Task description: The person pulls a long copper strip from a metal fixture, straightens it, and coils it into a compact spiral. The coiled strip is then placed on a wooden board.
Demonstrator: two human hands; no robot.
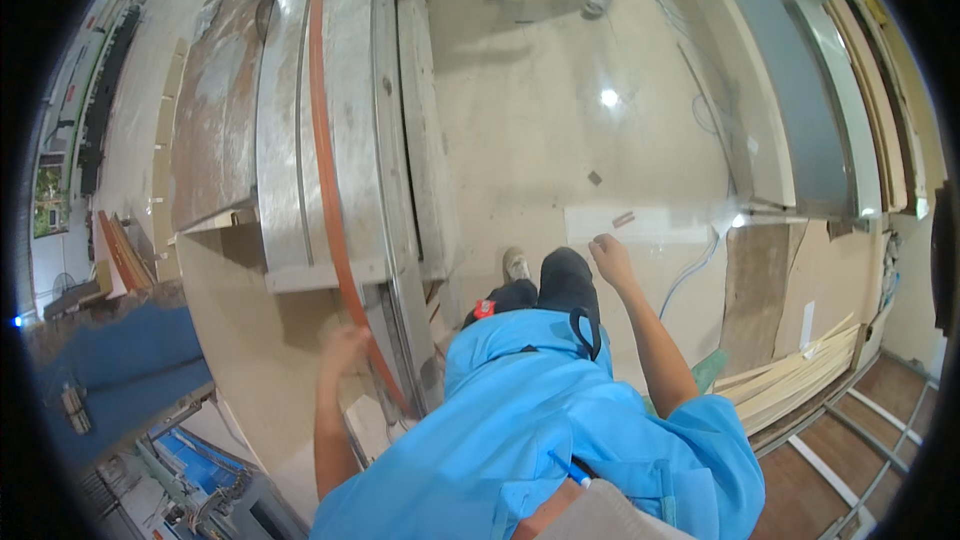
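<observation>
A long reddish-brown strip [327, 155] runs lengthwise along a silvery metal-topped bench [345, 70] on my left and hangs past its near end. My left hand [345, 342] is at the strip's left edge near that end. Motion smears its fingers, so whether it grips the strip is unclear. On the other side, my right hand [611, 260] hangs over the floor beside my dark-trousered leg. Its fingers are loosely bent and slightly apart, with nothing visible in them. A small reddish piece [623, 220] lies on the floor just beyond that hand.
Another person's legs and shoes [598, 2] stand at the far end of the aisle. A blue hose [690, 270] trails over the floor at right. Stacked panels [830, 70] line the right side, with a bundle of pale strips [790, 375] nearer me. A blue surface [120, 370] lies at lower left.
</observation>
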